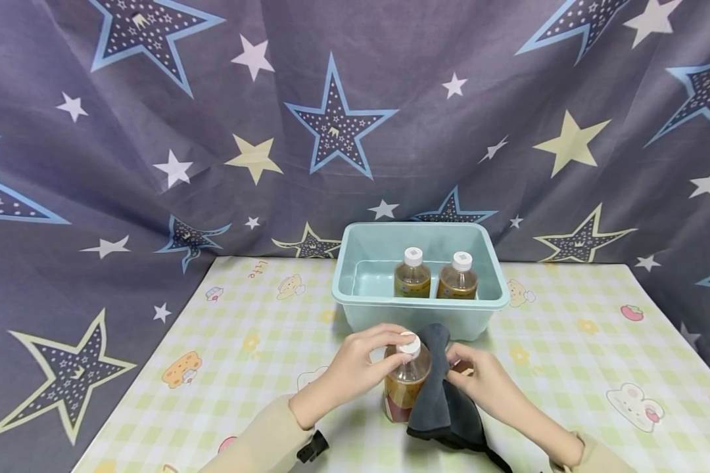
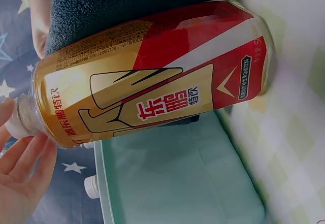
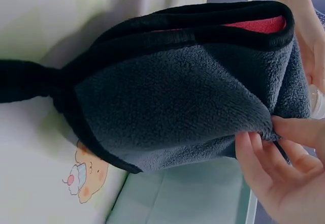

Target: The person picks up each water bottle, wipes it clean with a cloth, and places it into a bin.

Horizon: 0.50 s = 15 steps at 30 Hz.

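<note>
My left hand (image 1: pixel 363 361) grips a drink bottle (image 2: pixel 172 76) by its white cap, fingers and thumb around the neck. The bottle has a gold and red label and stands upright on the tablecloth in the head view. Right beside it, my right hand (image 1: pixel 479 378) pinches a dark grey fleece cloth (image 3: pixel 172 102) with black trim. A strip of red lining shows in its opening in the right wrist view, and a black strap trails from one end. In the head view the cloth overlaps the bottle's right side.
A pale teal plastic bin (image 1: pixel 414 318) stands just behind the hands. Inside it are two white-capped bottles, one at the middle (image 1: pixel 413 282) and one farther right (image 1: pixel 457 284). A checked tablecloth (image 1: pixel 260 368) covers the table, and a star-patterned curtain (image 1: pixel 213 118) hangs behind it.
</note>
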{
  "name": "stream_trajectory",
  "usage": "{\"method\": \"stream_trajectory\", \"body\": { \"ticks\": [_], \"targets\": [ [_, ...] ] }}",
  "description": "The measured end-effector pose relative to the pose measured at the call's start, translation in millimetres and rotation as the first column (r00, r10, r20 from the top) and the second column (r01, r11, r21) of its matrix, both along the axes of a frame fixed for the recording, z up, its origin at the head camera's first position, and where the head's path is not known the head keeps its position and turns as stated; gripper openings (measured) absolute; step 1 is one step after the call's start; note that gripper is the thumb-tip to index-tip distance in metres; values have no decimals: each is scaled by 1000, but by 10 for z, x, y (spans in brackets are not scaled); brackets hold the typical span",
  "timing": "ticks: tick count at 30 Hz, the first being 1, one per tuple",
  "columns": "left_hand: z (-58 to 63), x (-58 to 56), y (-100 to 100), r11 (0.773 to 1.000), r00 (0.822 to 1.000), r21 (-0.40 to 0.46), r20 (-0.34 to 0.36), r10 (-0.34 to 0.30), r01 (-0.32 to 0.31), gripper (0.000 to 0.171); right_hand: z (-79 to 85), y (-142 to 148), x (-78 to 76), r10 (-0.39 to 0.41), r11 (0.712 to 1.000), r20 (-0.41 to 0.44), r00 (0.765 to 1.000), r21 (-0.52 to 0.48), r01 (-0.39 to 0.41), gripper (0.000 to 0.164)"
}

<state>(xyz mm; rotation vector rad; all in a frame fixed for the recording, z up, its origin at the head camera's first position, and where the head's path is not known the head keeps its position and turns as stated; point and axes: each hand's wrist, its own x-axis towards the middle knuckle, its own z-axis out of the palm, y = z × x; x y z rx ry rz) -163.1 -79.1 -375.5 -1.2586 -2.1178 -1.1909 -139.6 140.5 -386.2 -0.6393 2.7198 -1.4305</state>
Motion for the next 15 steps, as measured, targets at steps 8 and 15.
{"method": "stream_trajectory", "body": {
  "ticks": [8,15],
  "targets": [
    [15,4,1,1000,1000,10,-2,-14,14,23,-86,-18,-24,12,999,3,1000,36,-12,20],
    [10,7,0,1000,1000,6,1,-14,14,23,-213,-33,-40,46,996,17,999,70,-47,19]
  ]
}}
